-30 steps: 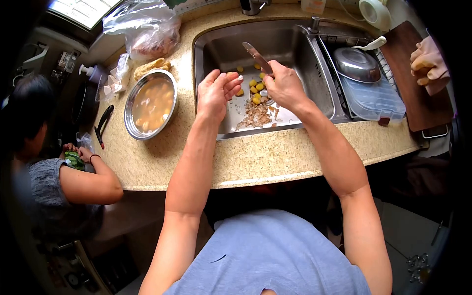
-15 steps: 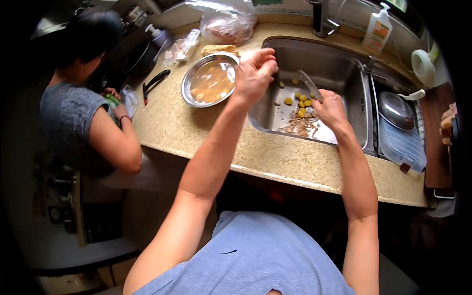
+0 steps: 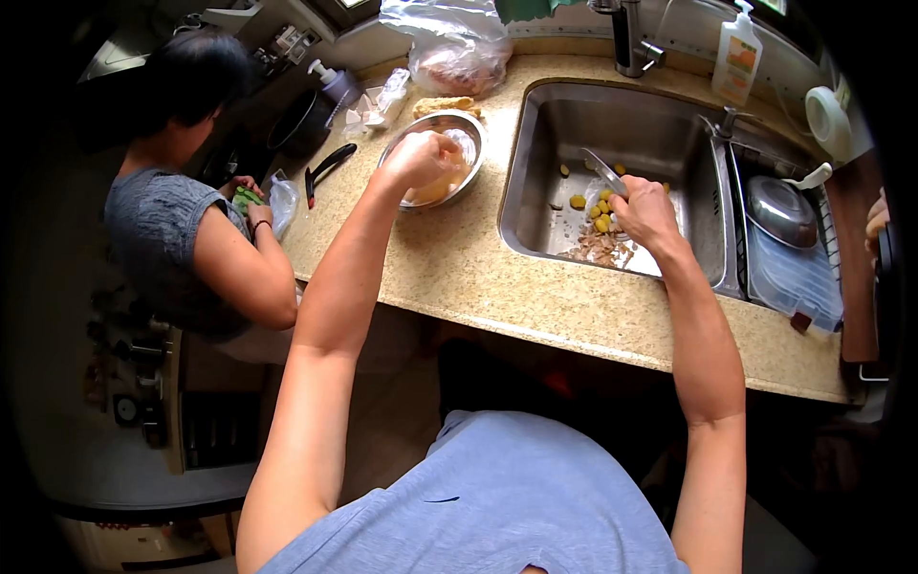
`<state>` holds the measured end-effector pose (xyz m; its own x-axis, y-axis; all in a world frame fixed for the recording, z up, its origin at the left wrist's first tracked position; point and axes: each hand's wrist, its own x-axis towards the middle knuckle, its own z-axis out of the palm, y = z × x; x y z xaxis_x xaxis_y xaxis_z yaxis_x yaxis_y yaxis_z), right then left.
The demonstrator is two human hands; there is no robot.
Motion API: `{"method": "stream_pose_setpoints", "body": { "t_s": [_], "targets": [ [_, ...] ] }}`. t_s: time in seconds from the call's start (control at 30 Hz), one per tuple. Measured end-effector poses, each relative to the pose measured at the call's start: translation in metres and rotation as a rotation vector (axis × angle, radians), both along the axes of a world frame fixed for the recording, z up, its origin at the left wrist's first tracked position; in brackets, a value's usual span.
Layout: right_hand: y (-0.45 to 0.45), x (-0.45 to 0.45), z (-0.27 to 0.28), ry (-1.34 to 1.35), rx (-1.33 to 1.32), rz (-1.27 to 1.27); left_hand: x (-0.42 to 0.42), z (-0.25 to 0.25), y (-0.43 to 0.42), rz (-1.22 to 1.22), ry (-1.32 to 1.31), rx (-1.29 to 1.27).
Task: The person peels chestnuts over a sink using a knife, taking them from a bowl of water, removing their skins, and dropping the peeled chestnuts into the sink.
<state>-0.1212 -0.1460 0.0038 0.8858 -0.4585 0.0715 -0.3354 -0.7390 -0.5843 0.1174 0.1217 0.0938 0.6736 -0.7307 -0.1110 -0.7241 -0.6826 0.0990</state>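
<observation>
My left hand (image 3: 422, 161) is over a metal bowl (image 3: 480, 165) of cloudy brownish liquid, its bent fingers reaching down inside the rim. The hand hides most of the bowl's contents, and whether the fingertips grip anything cannot be seen. My right hand (image 3: 646, 205) is closed around a knife (image 3: 604, 172), whose blade points up and to the left over the sink (image 3: 550, 251). Below the blade, several yellow chunks (image 3: 601, 224) lie on the sink floor, with brown peel scraps (image 3: 601, 251) nearer the front edge.
A person (image 3: 182, 210) stands at the left, holding something green. On the counter (image 3: 459, 277) lie a black-handled peeler (image 3: 330, 170) and a plastic bag (image 3: 459, 62). A soap bottle (image 3: 736, 57) stands behind the sink, and a dish rack holding a metal lid (image 3: 782, 210) is at the right.
My left hand has moved left and down, from between bowl and sink to inside the bowl's rim. The right hand still holds the knife over the sink. The view has shifted slightly.
</observation>
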Motion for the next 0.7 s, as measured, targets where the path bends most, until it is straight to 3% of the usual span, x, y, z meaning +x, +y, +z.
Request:
{"method": "stream_pose_setpoints", "body": {
  "t_s": [0.03, 0.17, 0.33, 0.53, 0.7],
  "targets": [
    [0.000, 0.000, 0.000, 0.004, -0.003, 0.003, 0.000, 0.000, -0.006, 0.030, 0.008, 0.102],
    [0.000, 0.001, -0.003, -0.006, -0.022, 0.014, 0.017, -0.007, -0.010, -0.075, 0.001, 0.087],
    [0.000, 0.000, 0.001, 0.007, -0.010, 0.013, 0.007, 0.007, -0.009, 0.008, 0.343, 0.055],
    [0.001, 0.000, 0.002, 0.000, -0.012, 0.022, 0.003, 0.014, -0.007, 0.113, 0.570, 0.077],
    [0.001, 0.002, 0.000, 0.007, -0.013, 0.012, 0.003, 0.024, -0.004, 0.035, 0.454, 0.184]
  ]
}}
